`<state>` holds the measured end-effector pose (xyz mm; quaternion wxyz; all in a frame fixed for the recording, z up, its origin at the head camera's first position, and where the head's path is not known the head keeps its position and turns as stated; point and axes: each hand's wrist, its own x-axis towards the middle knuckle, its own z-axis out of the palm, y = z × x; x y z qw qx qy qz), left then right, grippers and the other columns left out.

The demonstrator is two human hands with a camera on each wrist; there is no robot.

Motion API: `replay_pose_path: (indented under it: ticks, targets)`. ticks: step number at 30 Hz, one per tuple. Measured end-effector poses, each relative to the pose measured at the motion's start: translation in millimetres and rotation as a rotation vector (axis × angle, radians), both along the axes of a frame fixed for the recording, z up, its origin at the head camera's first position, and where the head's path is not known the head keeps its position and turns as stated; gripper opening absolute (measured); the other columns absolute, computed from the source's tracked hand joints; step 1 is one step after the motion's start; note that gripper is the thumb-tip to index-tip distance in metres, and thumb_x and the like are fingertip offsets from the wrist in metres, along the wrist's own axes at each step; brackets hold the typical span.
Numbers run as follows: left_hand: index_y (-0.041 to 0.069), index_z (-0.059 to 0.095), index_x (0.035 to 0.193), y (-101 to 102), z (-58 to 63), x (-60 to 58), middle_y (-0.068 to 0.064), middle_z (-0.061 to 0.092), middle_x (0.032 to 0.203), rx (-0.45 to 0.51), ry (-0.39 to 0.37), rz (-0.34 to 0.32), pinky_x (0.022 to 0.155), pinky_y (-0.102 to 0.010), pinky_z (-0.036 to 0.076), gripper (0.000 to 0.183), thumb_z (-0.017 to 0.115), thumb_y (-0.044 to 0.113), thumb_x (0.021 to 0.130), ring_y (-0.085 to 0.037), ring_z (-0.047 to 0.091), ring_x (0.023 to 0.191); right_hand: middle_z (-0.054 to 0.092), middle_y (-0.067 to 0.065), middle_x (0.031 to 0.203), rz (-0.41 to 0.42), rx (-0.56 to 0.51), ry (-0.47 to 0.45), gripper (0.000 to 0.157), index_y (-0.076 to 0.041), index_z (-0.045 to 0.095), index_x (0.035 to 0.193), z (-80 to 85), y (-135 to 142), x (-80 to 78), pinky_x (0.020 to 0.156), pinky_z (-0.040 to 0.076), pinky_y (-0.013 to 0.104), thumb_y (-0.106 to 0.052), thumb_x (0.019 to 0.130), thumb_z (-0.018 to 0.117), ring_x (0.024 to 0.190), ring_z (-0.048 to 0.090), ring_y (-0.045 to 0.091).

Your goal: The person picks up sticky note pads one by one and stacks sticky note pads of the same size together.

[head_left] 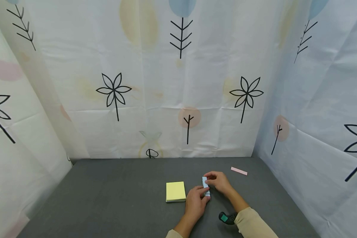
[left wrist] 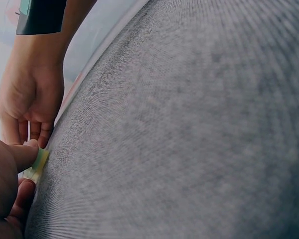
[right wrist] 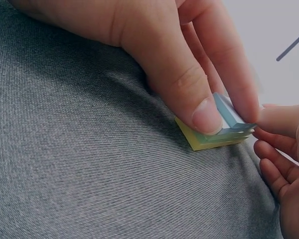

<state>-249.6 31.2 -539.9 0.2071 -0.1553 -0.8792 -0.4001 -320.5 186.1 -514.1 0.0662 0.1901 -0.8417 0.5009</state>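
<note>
A small stack of narrow sticky-note pads (head_left: 204, 181) stands on the grey table, light blue on top. In the right wrist view its layers (right wrist: 229, 137) run from yellow at the bottom through green to blue. My left hand (head_left: 195, 202) holds the near end of the stack between thumb and fingers; in the left wrist view its thumb (left wrist: 25, 154) is at the edge. From the far right side my right hand (head_left: 219, 181) pinches the stack, thumb (right wrist: 207, 114) on one side and a finger opposite. The fingertips cover part of the blue pad.
A square yellow sticky-note pad (head_left: 175, 191) lies left of the hands. A pink strip (head_left: 239, 171) lies at the back right. A dark band with a green patch (head_left: 224, 218) shows at the right wrist. Patterned white cloth (head_left: 154, 125) encloses the table's back and sides.
</note>
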Motion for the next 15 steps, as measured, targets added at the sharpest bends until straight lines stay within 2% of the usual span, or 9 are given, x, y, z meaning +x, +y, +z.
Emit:
replay_pose_path:
  ticks: [4, 6, 15]
  targets:
    - [0.013, 0.077, 0.107, -0.7, -0.1, 0.8, -0.005, 0.068, 0.104, -0.006, 0.036, 0.002, 0.083, -0.039, 0.049, 0.031, 0.080, 0.012, 0.076, -0.024, 0.063, 0.095, 0.068, 0.008, 0.091, -0.014, 0.036, -0.073, 0.020, 0.002, 0.071, 0.101, 3.5, -1.5, -1.2, 0.072, 0.049, 0.031, -0.005, 0.083, 0.074, 0.083, 0.063, 0.020]
    - [0.012, 0.077, 0.107, -1.1, 0.0, 1.0, -0.005, 0.068, 0.104, -0.008, 0.045, 0.001, 0.083, -0.039, 0.049, 0.031, 0.080, 0.012, 0.076, -0.024, 0.063, 0.094, 0.069, 0.010, 0.093, -0.006, 0.054, -0.077, 0.020, 0.003, 0.071, 0.102, 4.8, -1.8, -1.2, 0.073, 0.050, 0.031, -0.005, 0.084, 0.074, 0.085, 0.063, 0.022]
    - [0.014, 0.076, 0.109, -0.3, 0.8, 0.8, -0.004, 0.068, 0.106, -0.018, 0.002, 0.002, 0.083, -0.037, 0.048, 0.032, 0.079, 0.014, 0.077, -0.023, 0.062, 0.095, 0.070, 0.010, 0.096, 0.025, 0.088, -0.097, 0.020, 0.001, 0.071, 0.103, 7.0, 1.4, -1.4, 0.075, 0.050, 0.034, -0.007, 0.085, 0.074, 0.089, 0.064, 0.025]
